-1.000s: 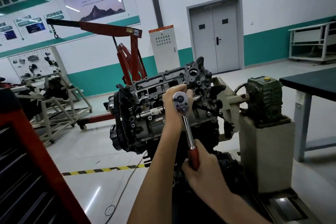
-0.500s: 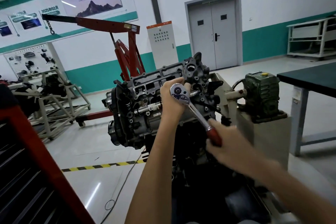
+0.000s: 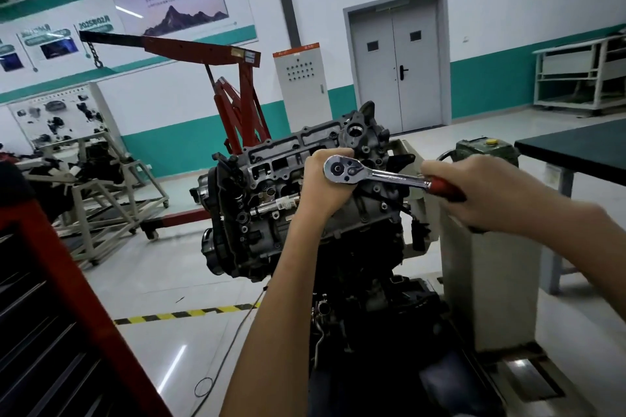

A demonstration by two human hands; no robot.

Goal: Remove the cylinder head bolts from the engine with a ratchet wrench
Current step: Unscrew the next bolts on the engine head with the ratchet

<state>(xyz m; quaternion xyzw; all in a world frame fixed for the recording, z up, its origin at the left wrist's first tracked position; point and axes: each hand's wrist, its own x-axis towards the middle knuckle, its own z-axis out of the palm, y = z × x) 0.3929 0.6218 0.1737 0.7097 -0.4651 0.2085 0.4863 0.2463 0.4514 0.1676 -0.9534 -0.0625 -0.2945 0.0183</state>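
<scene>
As the right hand [image 3: 474, 193], fingers wrapped round the red grip, swings the ratchet wrench [image 3: 372, 176] from hanging down to nearly level rightward, the left hand [image 3: 320, 189] steadies its head with curled fingers against the cylinder head [image 3: 277, 162], so the hidden bolt is likely loosening.

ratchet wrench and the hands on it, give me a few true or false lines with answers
1. The chrome ratchet wrench with a red grip has its handle pointing to the right of its head. True.
2. The right hand holds the wrench by its red grip. True.
3. The left hand hangs free, away from the work. False: its fingers are curled behind the wrench head, against the grey metal engine.
4. The grey double door on the far wall stands open. False: both leaves are closed.
</scene>
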